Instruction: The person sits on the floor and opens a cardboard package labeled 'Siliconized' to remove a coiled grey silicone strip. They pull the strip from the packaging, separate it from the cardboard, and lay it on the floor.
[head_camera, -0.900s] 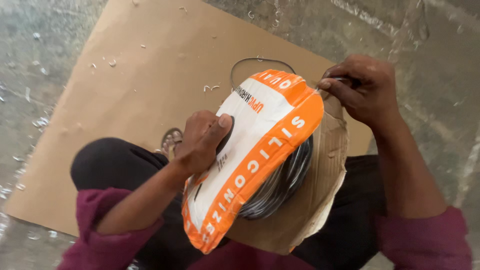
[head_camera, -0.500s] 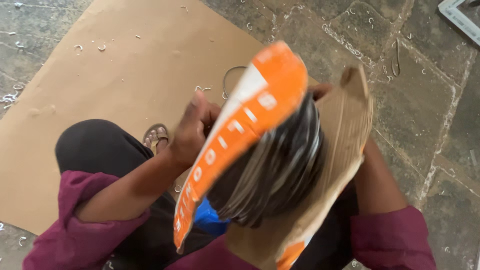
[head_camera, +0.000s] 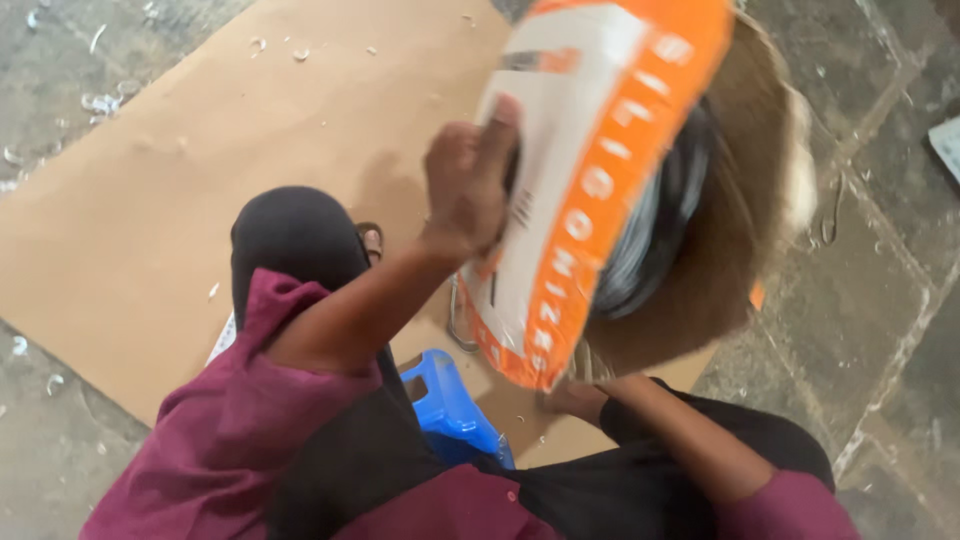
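Observation:
I hold up a round coil of dark wire (head_camera: 650, 230), blurred by motion. It is wrapped in an orange and white printed sleeve (head_camera: 580, 200) and backed by a brown cardboard disc (head_camera: 740, 180). My left hand (head_camera: 468, 180) grips the white front face of the sleeve, with the fingers pointing up. My right hand (head_camera: 572, 398) sits right under the pack's lower edge. Its fingers are hidden, so its grip is unclear. The pack is tilted, raised off the floor above my lap.
A large brown cardboard sheet (head_camera: 200, 200) covers the stone floor (head_camera: 880, 300). A blue plastic stool (head_camera: 450, 405) is between my knees. A sandalled foot (head_camera: 372, 240) and a thin wire loop (head_camera: 455, 320) lie near it. White scraps (head_camera: 100, 100) litter the far left.
The pack has swung from lying flat over my lap to upright and higher, toward the right. My right hand left its top edge and now sits beneath it. My left hand stays on the front.

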